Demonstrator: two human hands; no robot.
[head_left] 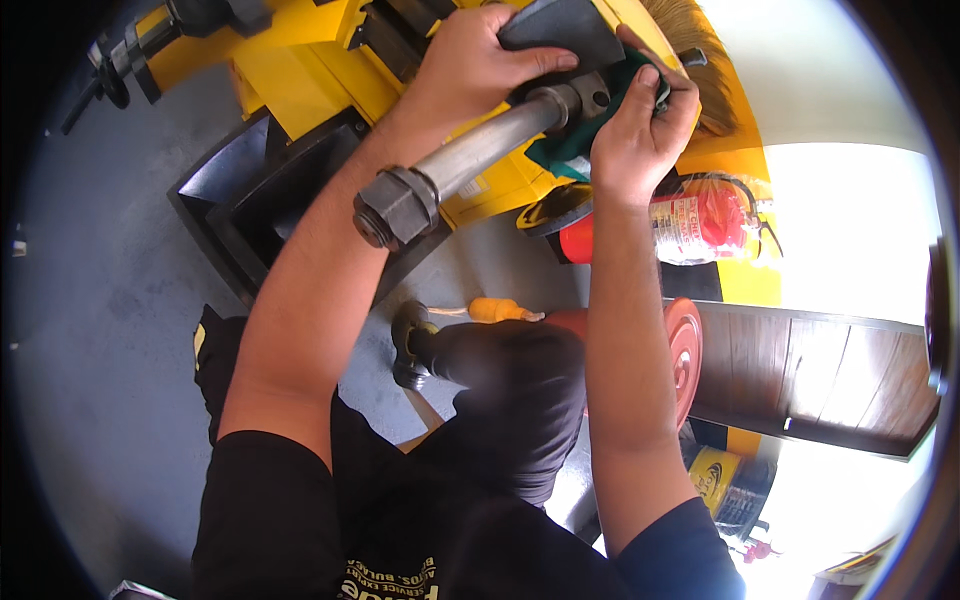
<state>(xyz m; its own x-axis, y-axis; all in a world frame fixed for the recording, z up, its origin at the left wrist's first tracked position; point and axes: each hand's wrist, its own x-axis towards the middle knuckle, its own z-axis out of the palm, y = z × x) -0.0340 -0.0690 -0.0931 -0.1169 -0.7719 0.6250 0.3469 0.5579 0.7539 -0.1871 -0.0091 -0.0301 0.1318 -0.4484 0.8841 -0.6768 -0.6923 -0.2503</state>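
Observation:
A steel shaft (495, 150) with a big dark hex nut (397, 207) on its near end sticks out from a yellow machine (300, 85) toward me. My left hand (485, 60) grips a dark grey curved piece (565, 30) above the shaft's far end; its thumb lies along the lower edge and the other fingers are partly hidden. To the right of the shaft's collar (590, 97), my right hand (645, 135) is closed on a green cloth (570, 150), thumb on top. The cloth lies against the machine beside the collar.
Black open trays (240, 190) sit under the shaft at left. A red fire extinguisher (690, 225) in clear wrap and a straw broom (690, 40) are at right. Below are an orange-handled tool (500, 310), a red round lid (684, 360) and a yellow-black drum (730, 485).

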